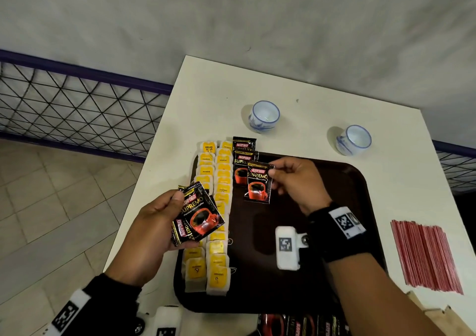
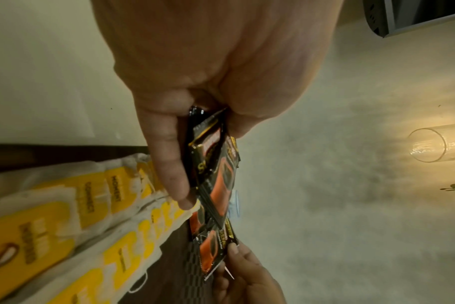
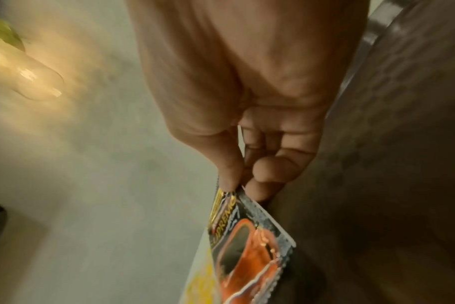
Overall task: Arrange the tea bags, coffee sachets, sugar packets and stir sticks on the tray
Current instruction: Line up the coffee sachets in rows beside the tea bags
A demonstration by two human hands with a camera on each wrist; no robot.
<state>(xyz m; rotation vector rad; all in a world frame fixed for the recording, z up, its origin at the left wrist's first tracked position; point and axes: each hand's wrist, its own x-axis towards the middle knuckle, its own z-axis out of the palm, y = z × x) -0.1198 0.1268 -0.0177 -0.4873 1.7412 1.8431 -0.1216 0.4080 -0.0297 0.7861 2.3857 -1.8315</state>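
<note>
A dark brown tray [image 1: 334, 271] lies on the white table. Two columns of yellow tea bags [image 1: 217, 206] run along its left side. Two black coffee sachets [image 1: 243, 159] lie at the tray's far left, beside the tea bags. My right hand [image 1: 296, 181] pinches one more coffee sachet [image 1: 258, 183] by its top corner just above them; the right wrist view shows that sachet [image 3: 249, 253] hanging from thumb and finger. My left hand [image 1: 157, 222] grips a small stack of coffee sachets [image 1: 199, 217] over the tea bags, also seen edge-on as the stack [image 2: 214, 170].
A bundle of red stir sticks [image 1: 425, 255] lies on the table right of the tray. Two blue-and-white cups [image 1: 264, 116] [image 1: 354, 139] stand behind it. More coffee sachets [image 1: 304, 325] lie at the near edge. The table's left edge drops to a tiled floor.
</note>
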